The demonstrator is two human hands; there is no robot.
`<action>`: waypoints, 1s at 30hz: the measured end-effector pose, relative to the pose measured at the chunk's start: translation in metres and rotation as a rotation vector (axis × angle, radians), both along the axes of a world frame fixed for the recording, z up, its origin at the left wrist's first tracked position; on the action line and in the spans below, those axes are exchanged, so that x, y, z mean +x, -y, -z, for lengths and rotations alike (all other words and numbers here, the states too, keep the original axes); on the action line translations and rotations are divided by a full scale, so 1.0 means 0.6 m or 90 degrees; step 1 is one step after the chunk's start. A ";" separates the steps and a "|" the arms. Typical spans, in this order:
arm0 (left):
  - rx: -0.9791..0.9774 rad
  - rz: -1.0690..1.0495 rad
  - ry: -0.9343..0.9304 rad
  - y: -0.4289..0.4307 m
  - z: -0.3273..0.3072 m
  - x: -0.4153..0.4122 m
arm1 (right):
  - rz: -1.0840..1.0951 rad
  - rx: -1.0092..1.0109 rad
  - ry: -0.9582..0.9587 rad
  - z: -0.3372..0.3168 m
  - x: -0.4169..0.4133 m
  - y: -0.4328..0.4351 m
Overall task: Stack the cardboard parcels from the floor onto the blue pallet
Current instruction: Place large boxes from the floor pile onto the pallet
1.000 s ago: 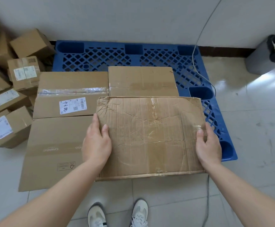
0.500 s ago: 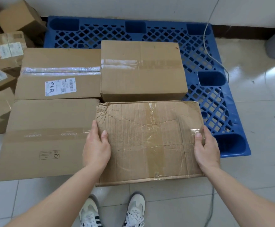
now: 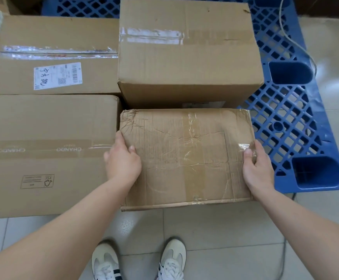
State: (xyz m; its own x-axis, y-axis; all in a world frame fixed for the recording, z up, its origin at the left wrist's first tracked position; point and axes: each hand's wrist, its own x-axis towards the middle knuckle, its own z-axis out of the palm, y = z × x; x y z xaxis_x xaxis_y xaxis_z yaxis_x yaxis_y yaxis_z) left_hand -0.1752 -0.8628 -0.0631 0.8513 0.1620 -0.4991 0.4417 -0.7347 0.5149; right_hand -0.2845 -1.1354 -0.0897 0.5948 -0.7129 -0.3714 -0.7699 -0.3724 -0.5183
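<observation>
A creased, taped cardboard parcel [image 3: 186,156] sits at the near edge of the blue pallet [image 3: 298,126], in front of a taller box [image 3: 186,51]. My left hand [image 3: 122,160] grips its left edge, thumb on top. My right hand [image 3: 257,168] grips its right edge, thumb on a patch of clear tape. To the left lie a large flat box printed CHANDO [image 3: 43,154] and, behind it, a box with a white shipping label [image 3: 55,65].
A grey cable [image 3: 298,43] trails over the pallet's right side onto the tiled floor [image 3: 225,229]. My two white shoes [image 3: 140,261] stand just below the parcel. More cardboard shows at the far left edge.
The parcel in both hands has gone down and forward toward the pallet's near edge, in front of the taller box. The view has tipped down and closer.
</observation>
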 end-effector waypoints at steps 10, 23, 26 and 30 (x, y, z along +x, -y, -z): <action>0.085 0.041 -0.054 0.042 0.032 0.008 | 0.011 0.012 0.015 0.062 0.004 -0.002; 0.018 0.076 -0.044 0.040 0.027 -0.006 | -0.036 0.012 -0.078 0.056 0.024 -0.004; -0.015 0.096 -0.013 0.036 -0.005 -0.002 | -0.043 0.017 -0.072 0.021 0.040 -0.026; -0.038 0.056 -0.020 -0.002 -0.065 0.020 | -0.079 0.023 -0.046 -0.039 0.067 -0.068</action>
